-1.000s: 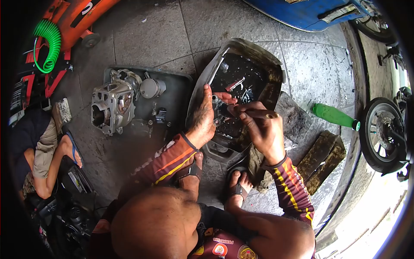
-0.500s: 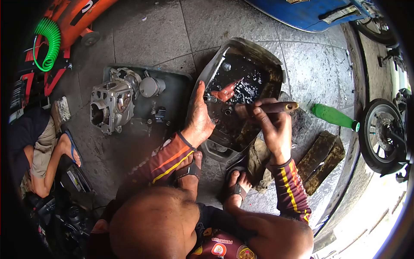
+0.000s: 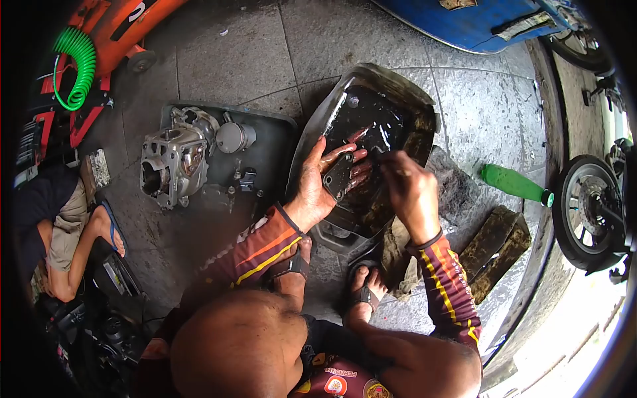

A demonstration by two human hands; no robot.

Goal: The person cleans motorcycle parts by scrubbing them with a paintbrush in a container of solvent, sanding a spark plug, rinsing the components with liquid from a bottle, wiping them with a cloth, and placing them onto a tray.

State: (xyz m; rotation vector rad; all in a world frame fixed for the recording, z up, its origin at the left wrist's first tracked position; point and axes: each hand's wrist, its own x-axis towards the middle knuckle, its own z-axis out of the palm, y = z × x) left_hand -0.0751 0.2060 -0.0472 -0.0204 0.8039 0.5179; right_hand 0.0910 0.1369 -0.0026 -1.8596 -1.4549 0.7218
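My left hand (image 3: pixel 313 189) is turned palm up over a grimy basin (image 3: pixel 317 126), its wet fingers stretched beneath a dark, flat metal engine part (image 3: pixel 338 178) with holes. Dark liquid with bright glints lies in the basin. My right hand (image 3: pixel 411 192) is closed around a paintbrush above the basin's right side, just right of the metal part. The fist hides most of the brush, and its dark bristle end is hard to make out against the liquid.
Left of the basin, a grey tray (image 3: pixel 275 126) holds an engine cylinder head (image 3: pixel 174 166), a piston (image 3: pixel 233 136) and small parts. To the right are a green bottle (image 3: pixel 517 184), a dirty rag (image 3: pixel 398 255) and an oily carton (image 3: pixel 494 252). Another person's leg (image 3: pixel 86 249) shows at left.
The metal part has been lifted and tilted up on my left hand's fingers. My right hand has turned over and moved slightly down, and the brush handle no longer shows.
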